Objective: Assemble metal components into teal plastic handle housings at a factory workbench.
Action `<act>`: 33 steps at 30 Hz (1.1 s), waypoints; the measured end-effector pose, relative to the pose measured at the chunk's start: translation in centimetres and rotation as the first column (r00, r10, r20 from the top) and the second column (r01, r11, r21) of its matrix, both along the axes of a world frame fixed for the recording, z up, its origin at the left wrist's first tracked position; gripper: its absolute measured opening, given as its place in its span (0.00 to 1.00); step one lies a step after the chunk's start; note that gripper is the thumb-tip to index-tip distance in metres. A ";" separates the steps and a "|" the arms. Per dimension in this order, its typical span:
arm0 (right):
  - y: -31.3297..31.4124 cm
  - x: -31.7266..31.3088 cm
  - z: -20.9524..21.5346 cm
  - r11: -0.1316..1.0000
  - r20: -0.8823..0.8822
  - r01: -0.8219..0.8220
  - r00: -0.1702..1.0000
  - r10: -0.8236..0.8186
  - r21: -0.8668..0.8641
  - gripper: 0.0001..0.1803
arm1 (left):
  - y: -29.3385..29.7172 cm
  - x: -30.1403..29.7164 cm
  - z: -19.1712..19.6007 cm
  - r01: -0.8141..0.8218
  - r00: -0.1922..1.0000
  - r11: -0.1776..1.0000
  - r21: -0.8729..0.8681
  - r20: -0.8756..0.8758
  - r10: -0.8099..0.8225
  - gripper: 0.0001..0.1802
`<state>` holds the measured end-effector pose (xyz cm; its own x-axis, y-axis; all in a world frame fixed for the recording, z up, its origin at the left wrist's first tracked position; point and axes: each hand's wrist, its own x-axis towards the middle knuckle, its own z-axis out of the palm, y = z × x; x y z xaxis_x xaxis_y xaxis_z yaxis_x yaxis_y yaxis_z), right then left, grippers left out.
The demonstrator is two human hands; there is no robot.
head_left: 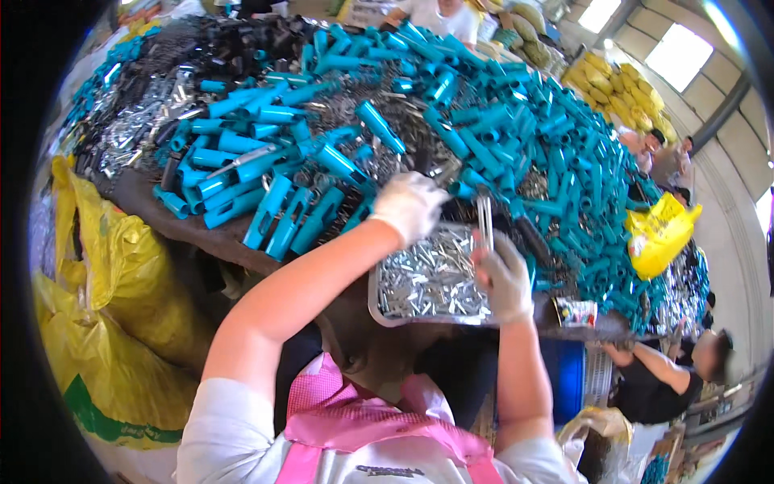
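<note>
My left hand (411, 208), in a pale glove, is over the pile's near edge, just above a metal tray (376, 292). Its fingers are curled together and slightly blurred; what is in them, if anything, is hidden. My right hand (506, 281), gloved too, is at the tray's right side. Held upright in it is a slim silver metal piece with two parallel prongs (484, 219). Many small shiny metal parts (431, 274) lie in the tray. Teal plastic tubes (343, 164) with cut-out slots are heaped beyond and on both sides of my hands.
Yellow sacks (121, 323) stand at the left. A yellow bag (663, 234) lies on the heap at the right, and a printed cup (575, 311) lies near the table edge. Below is a blue bin (563, 375). A co-worker in black (665, 387) sits at the right.
</note>
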<state>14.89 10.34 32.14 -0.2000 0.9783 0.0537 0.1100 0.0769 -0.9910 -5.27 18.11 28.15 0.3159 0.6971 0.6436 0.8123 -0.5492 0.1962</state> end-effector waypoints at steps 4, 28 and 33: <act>-4.7 3.5 -3.7 0.987 0.208 0.134 0.966 -0.151 0.094 0.12 | 5.4 5.9 0.2 -0.309 0.891 0.934 -0.178 -0.397 0.219 0.11; -8.7 4.5 -4.4 0.962 0.143 0.180 0.967 -0.212 0.206 0.16 | -13.3 -0.6 0.8 0.649 0.195 0.622 -0.437 0.886 0.420 0.17; -9.3 3.3 -2.5 0.872 0.367 -0.018 0.911 -0.186 0.488 0.17 | -16.0 -1.0 -1.9 0.802 0.005 0.529 -0.276 0.890 0.456 0.14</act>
